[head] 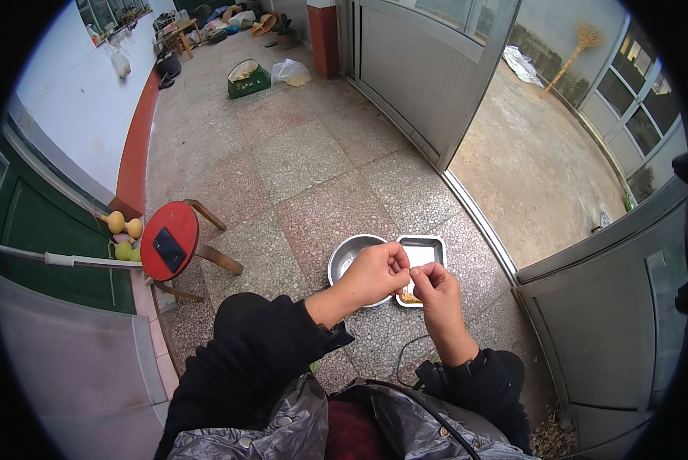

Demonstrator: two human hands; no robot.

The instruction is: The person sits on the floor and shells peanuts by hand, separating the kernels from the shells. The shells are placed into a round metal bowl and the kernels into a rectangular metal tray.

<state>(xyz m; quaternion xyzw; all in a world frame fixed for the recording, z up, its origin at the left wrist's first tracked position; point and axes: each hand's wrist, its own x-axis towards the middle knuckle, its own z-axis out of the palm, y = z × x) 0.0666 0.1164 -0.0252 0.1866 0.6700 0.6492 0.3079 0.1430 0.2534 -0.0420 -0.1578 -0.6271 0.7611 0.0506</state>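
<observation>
My left hand [378,270] and my right hand [440,290] meet fingertip to fingertip, pinching a small yellowish piece [411,269] between them. It is mostly hidden by the fingers, so I cannot tell its kind. Below the left hand, a round stainless steel bowl [340,260] sits on the floor, partly covered by that hand. Beside it on the right is a rectangular metal tray [442,247], behind both hands. Small golden-yellow pieces [410,298] lie at the tray's near end.
A red-topped stool [165,223] carrying a smartphone [169,250] stands left, near gourds [115,222]. A dark cable [400,359] curves across the terrazzo floor [321,201] near me. Door panels [416,75] border the right; farther off are a green box [249,85] and plastic bag [291,73].
</observation>
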